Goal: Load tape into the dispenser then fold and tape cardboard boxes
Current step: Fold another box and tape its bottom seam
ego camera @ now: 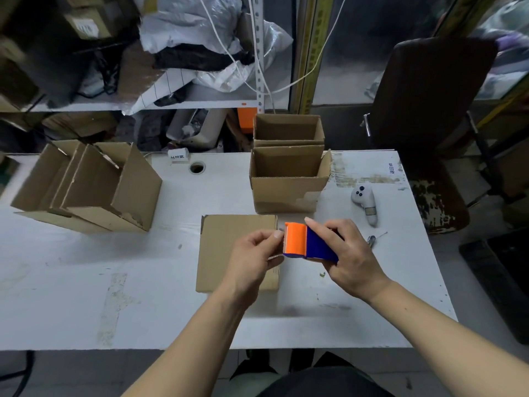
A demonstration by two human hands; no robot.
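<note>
An orange and blue tape dispenser [303,243] is held above the white table [114,253], over the right edge of a closed cardboard box [229,242]. My right hand [349,253] grips the dispenser's blue body from the right. My left hand [254,253] pinches at the orange front end, where the tape's end would be; the tape itself is too thin to make out. Two open boxes [289,179] stand behind, one in front of the other. A cluster of open, tilted boxes [91,184] sits at the left.
A white handheld controller [365,200] lies on the table's right side, with a small metal item [371,240] near my right hand. A cable hole [197,167] is at the table's back. A dark worn chair [429,138] stands at the right. Cluttered shelves fill the background.
</note>
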